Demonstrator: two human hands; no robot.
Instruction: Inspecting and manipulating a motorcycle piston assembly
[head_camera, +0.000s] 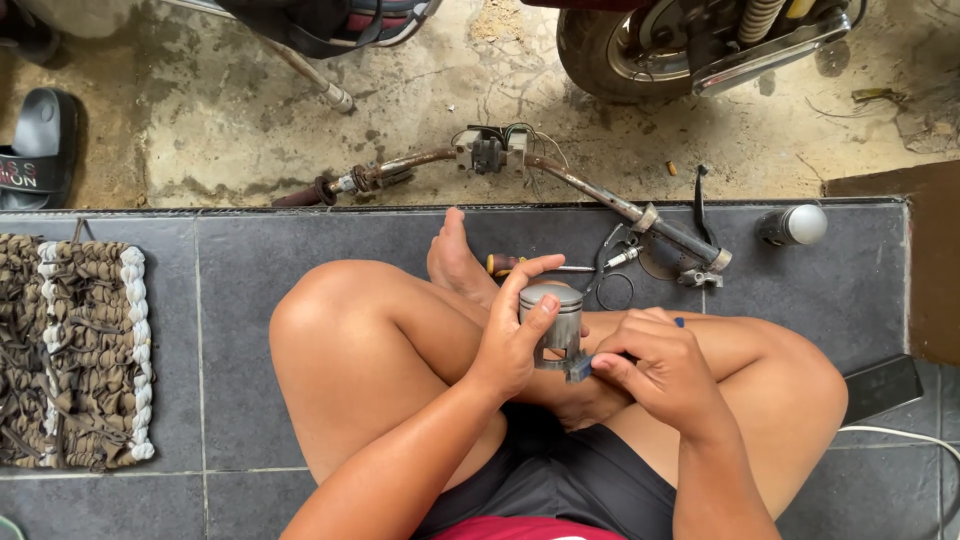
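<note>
I see the left hand (515, 335) wrapped around a grey metal piston (553, 325), thumb along its near side and index finger arched over the crown, so that hand is closed on it. The piston sits just above the crossed legs, near the middle of the view, its long axis running roughly from six to twelve o'clock with the domed crown at twelve and the open skirt at six. The right hand (665, 370) comes in from four o'clock, fingers curled and pinched around a small blue-tipped tool (580, 368) whose tip touches the piston's lower edge; what else that hand grips I cannot tell. Both hands are at the piston, the left carrying it, the right working at its base from the three o'clock side.

Counting: one piston, one small tool in hand. On the dark tiles (240, 300) beyond the foot at twelve o'clock lie one screwdriver (520, 266) with a yellow and red handle, one thin ring (614, 291), and one handlebar assembly (500, 160) stretched from nine towards three o'clock. One spray can (792, 226) lies at two o'clock, one woven mat (75, 350) at nine, one sandal (38, 140) at ten, and one wheel (640, 45) at one.
</note>
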